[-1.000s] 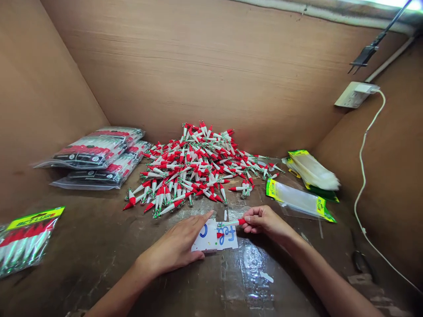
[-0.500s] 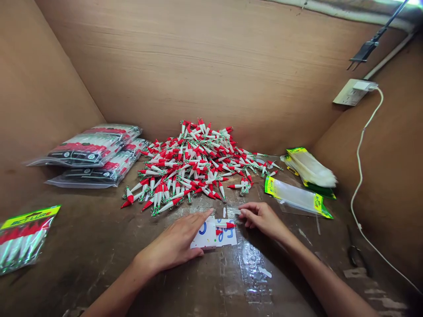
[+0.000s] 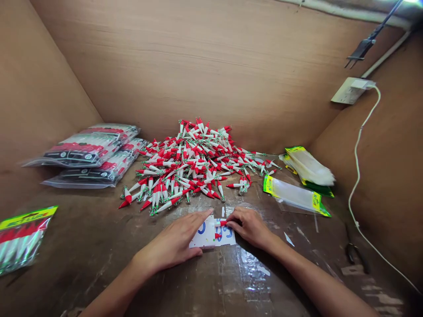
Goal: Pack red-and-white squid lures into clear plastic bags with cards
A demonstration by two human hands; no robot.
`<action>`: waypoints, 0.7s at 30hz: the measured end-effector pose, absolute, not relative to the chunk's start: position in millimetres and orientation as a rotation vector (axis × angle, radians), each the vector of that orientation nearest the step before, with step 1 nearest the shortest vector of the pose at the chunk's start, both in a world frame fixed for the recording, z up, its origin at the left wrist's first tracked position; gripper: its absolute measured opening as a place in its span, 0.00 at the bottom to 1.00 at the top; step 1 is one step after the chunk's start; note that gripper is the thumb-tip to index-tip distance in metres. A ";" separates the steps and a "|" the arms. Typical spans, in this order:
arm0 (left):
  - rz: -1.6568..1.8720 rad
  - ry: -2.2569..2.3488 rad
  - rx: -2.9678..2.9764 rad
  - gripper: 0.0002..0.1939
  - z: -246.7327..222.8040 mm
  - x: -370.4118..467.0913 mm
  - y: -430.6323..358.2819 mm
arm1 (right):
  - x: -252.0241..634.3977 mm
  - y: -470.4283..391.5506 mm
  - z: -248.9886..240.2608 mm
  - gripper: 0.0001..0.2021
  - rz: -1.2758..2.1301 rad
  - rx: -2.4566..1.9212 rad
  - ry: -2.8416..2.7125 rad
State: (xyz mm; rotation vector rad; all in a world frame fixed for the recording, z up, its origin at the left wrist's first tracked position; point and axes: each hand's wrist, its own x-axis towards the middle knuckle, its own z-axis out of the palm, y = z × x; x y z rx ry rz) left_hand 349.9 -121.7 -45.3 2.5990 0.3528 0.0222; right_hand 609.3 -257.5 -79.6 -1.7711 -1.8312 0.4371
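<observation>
My left hand (image 3: pixel 180 235) grips a small white paper box (image 3: pixel 204 237) with blue marks, thumb along its near side and fingers across its far edge. From the box's right end a white card (image 3: pixel 229 240) with blue writing sticks out. On that card lie a red-and-white squid jig (image 3: pixel 220 223) and the red tip of another (image 3: pixel 217 236). My right hand (image 3: pixel 247 225) pinches the upper jig by its red end; the fingertips partly cover it. Behind both hands is a heap of red-and-white squid jigs (image 3: pixel 191 163) with green hooks.
Filled clear bags (image 3: pixel 89 149) are stacked at the back left, and a filled yellow-topped pack (image 3: pixel 24 240) lies nearer. On the right are an unfilled bag (image 3: pixel 294 193), a stack of bags (image 3: pixel 310 167), black-handled pliers (image 3: pixel 357 255) and a hanging white cable (image 3: pixel 355 176).
My right hand has moved left, onto the red end of the upper jig, and closed on it. My left hand stays on the box. The view has shifted slightly.
</observation>
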 end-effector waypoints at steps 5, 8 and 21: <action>0.025 0.339 2.618 0.50 -44.3 352.5 -124.3 | 590.8 -255.7 -90.4 0.07 0.310 -1.643 -2.033; 0.036 0.339 2.617 0.51 -45.2 352.0 -124.4 | 589.7 -261.0 -90.0 0.09 0.335 -1.546 -2.123; 0.021 0.329 2.591 0.50 -44.7 350.0 -122.3 | 657.4 -161.1 -31.8 0.15 -0.059 -2.282 -2.055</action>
